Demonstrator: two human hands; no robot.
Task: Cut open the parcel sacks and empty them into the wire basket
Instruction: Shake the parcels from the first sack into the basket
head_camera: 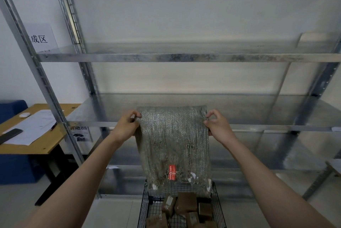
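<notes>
**Sack held up over the basket**

At the far left of my feed a wooden desk (pixel 46 144) carries white sheets of paper (pixel 35 126) and a black phone (pixel 10 134). Above it a printed sign (pixel 39 38) hangs on the wall. The galvanised shelving rack (pixel 166 57) fills the view from there across.

The left hand (pixel 127 125) pinches the upper left corner of the grey woven sack (pixel 173 144), with thumb and fingers curled tight on the fabric. The sack hangs flat and limp between both hands, in front of the rack. Its frayed lower edge reaches down to the far rim of the black wire basket (pixel 218 207). A red label (pixel 172 172) sits low on the sack's face. Down in the basket lie several brown cardboard parcels (pixel 186 202), jumbled together.

The right hand (pixel 218 124) grips the sack's upper right corner — thumb and forefinger closed on the edge, the other fingers curled behind it. Both forearms reach up from the bottom corners of the frame.
</notes>
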